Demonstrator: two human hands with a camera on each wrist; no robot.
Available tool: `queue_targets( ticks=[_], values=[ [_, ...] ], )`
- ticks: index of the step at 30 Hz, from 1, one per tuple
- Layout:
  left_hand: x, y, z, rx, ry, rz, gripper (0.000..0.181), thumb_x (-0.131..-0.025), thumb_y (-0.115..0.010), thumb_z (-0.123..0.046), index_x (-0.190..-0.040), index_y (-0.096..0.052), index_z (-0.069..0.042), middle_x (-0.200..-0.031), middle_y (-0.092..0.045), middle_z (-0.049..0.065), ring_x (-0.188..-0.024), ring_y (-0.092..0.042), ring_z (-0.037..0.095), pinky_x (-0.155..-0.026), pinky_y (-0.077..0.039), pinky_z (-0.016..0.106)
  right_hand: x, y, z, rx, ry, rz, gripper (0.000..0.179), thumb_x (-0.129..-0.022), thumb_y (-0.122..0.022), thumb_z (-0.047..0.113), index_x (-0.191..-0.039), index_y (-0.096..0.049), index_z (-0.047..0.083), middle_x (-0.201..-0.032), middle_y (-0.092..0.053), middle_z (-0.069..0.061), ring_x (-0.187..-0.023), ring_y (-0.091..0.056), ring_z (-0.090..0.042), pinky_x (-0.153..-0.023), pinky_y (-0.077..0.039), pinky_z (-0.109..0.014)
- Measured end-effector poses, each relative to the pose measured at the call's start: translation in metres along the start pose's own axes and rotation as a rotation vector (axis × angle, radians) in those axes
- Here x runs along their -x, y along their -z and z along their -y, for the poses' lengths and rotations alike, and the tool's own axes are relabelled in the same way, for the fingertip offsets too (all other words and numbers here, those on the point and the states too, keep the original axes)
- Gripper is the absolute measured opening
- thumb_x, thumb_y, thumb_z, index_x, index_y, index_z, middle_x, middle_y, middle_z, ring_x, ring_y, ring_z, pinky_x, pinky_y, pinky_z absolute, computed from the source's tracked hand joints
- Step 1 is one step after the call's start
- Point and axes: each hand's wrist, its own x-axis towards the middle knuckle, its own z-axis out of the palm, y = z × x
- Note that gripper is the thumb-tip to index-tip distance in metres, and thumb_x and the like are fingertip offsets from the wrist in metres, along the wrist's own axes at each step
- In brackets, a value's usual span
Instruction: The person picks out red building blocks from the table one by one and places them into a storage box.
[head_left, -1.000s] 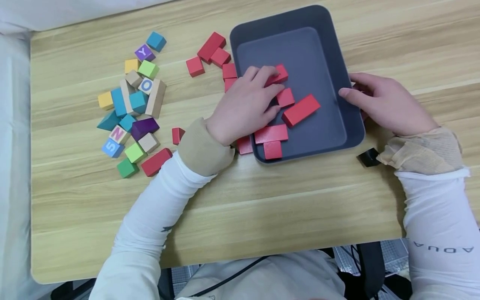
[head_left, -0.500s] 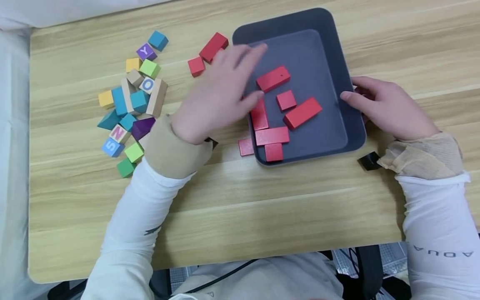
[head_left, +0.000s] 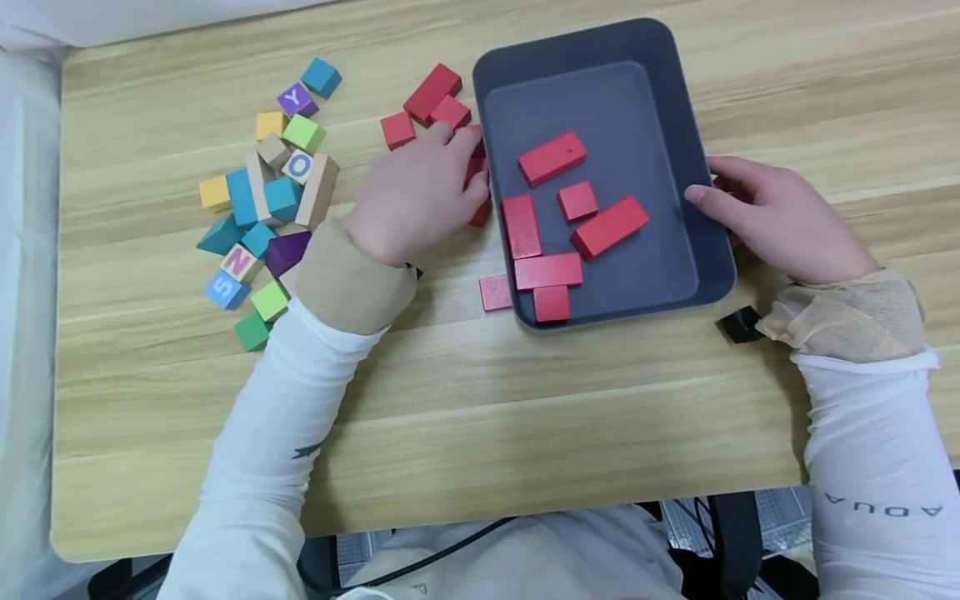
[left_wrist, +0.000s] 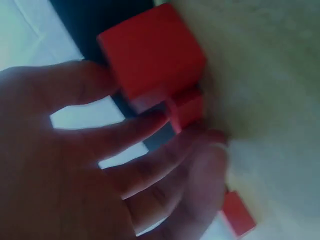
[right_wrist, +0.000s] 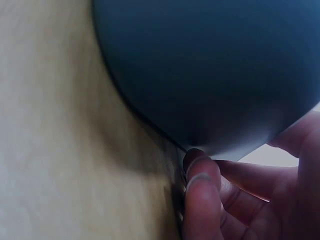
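In the head view, my left hand (head_left: 416,196) is just outside the left wall of a dark grey tray (head_left: 678,158). Its thumb and fingers pinch a red block (head_left: 476,169). Up close in the left wrist view, thumb and index finger touch a large red block (left_wrist: 155,55), with a smaller red block (left_wrist: 188,107) beside it. My right hand (head_left: 780,212) grips the tray's right wall, thumb on the rim and fingers outside. Several red blocks lie in the tray, including a long red block (head_left: 611,227) and a red cube (head_left: 577,201).
More red blocks, such as a red cuboid (head_left: 433,92), lie left of the tray. A red piece (head_left: 495,293) sits against its lower left wall. Farther left is a cluster of coloured blocks with a purple letter cube (head_left: 297,99). A small black object (head_left: 741,325) is by the right wrist.
My left hand has lifted away from the red blocks inside the tray and moved left over the wall to those outside. The right hand keeps its hold on the tray.
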Motion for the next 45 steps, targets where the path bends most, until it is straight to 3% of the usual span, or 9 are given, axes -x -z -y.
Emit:
queue_targets(
  ticks=[8, 15, 21, 25, 34, 36, 39, 42, 45],
  values=[
    [0.004, 0.002, 0.001, 0.029, -0.005, 0.039, 0.06, -0.09, -0.032, -0.045, -0.143, -0.015, -0.024, -0.138, -0.032, 0.007, -0.103, -0.05, 0.023, -0.084, -0.043, 0.04, -0.001, -0.001, -0.001, 0.011, 0.006, -0.005, 0.046, -0.089, -0.045, 0.045, -0.132, -0.041, 0.031, -0.112, -0.053, -0.006, -0.085, -0.053, -0.016, -0.068, -0.038, -0.016],
    [0.012, 0.005, -0.002, 0.006, -0.087, 0.156, 0.057, -0.083, -0.05, -0.045, -0.129, -0.031, -0.016, -0.105, -0.043, 0.005, -0.082, -0.05, 0.021, -0.067, -0.042, 0.033, 0.0, 0.0, -0.001, 0.023, -0.008, -0.004, 0.046, -0.089, -0.044, 0.046, -0.133, -0.041, 0.032, -0.113, -0.052, -0.006, -0.088, -0.051, -0.016, -0.069, -0.037, -0.017],
    [0.006, -0.002, -0.003, -0.014, -0.125, 0.127, 0.05, -0.084, -0.055, -0.034, -0.125, -0.035, -0.015, -0.09, -0.052, 0.003, -0.077, -0.051, 0.019, -0.067, -0.04, 0.031, 0.0, 0.0, -0.001, 0.02, -0.019, -0.001, 0.047, -0.089, -0.044, 0.047, -0.133, -0.04, 0.032, -0.115, -0.052, -0.006, -0.088, -0.052, -0.016, -0.069, -0.037, -0.017],
    [0.004, -0.004, -0.001, -0.016, -0.146, 0.12, 0.048, -0.084, -0.056, -0.031, -0.126, -0.039, -0.015, -0.092, -0.053, 0.003, -0.08, -0.05, 0.02, -0.069, -0.04, 0.033, -0.001, 0.0, -0.001, 0.016, -0.015, -0.002, 0.046, -0.089, -0.044, 0.047, -0.132, -0.041, 0.033, -0.114, -0.052, -0.005, -0.088, -0.051, -0.015, -0.07, -0.036, -0.017],
    [0.014, 0.008, -0.001, 0.002, -0.089, 0.215, 0.038, -0.085, -0.048, -0.04, -0.115, -0.044, -0.016, -0.079, -0.053, 0.005, -0.07, -0.051, 0.021, -0.06, -0.037, 0.032, -0.002, -0.001, -0.002, 0.012, -0.011, -0.002, 0.046, -0.089, -0.044, 0.046, -0.132, -0.041, 0.032, -0.113, -0.052, -0.006, -0.087, -0.052, -0.016, -0.069, -0.037, -0.017],
    [0.018, 0.013, -0.001, 0.029, -0.069, 0.173, 0.033, -0.085, -0.045, -0.04, -0.107, -0.045, -0.016, -0.078, -0.052, 0.005, -0.067, -0.05, 0.02, -0.059, -0.036, 0.032, -0.002, -0.001, -0.001, 0.018, -0.016, 0.0, 0.047, -0.089, -0.044, 0.046, -0.133, -0.04, 0.032, -0.114, -0.052, -0.006, -0.087, -0.052, -0.016, -0.069, -0.037, -0.017],
    [0.023, 0.018, -0.003, 0.067, -0.058, 0.043, 0.038, -0.085, -0.043, -0.044, -0.111, -0.045, -0.017, -0.079, -0.054, 0.004, -0.067, -0.052, 0.019, -0.058, -0.038, 0.031, -0.002, 0.0, -0.001, 0.027, -0.023, 0.004, 0.048, -0.089, -0.044, 0.047, -0.134, -0.038, 0.033, -0.116, -0.051, -0.006, -0.087, -0.053, -0.016, -0.068, -0.038, -0.017],
    [0.022, 0.018, -0.008, 0.077, -0.098, -0.081, 0.044, -0.085, -0.042, -0.047, -0.118, -0.044, -0.018, -0.086, -0.055, 0.0, -0.072, -0.052, 0.016, -0.06, -0.04, 0.029, -0.003, -0.001, -0.002, 0.026, -0.027, 0.009, 0.048, -0.089, -0.044, 0.046, -0.135, -0.038, 0.032, -0.116, -0.051, -0.007, -0.086, -0.054, -0.016, -0.068, -0.038, -0.016],
    [0.018, 0.014, -0.012, 0.058, -0.164, -0.157, 0.044, -0.086, -0.043, -0.045, -0.123, -0.043, -0.02, -0.095, -0.053, -0.001, -0.078, -0.05, 0.014, -0.063, -0.041, 0.028, -0.003, -0.001, -0.002, 0.017, -0.028, 0.008, 0.048, -0.089, -0.044, 0.046, -0.135, -0.038, 0.032, -0.115, -0.052, -0.007, -0.085, -0.054, -0.016, -0.068, -0.038, -0.016]
  ],
)
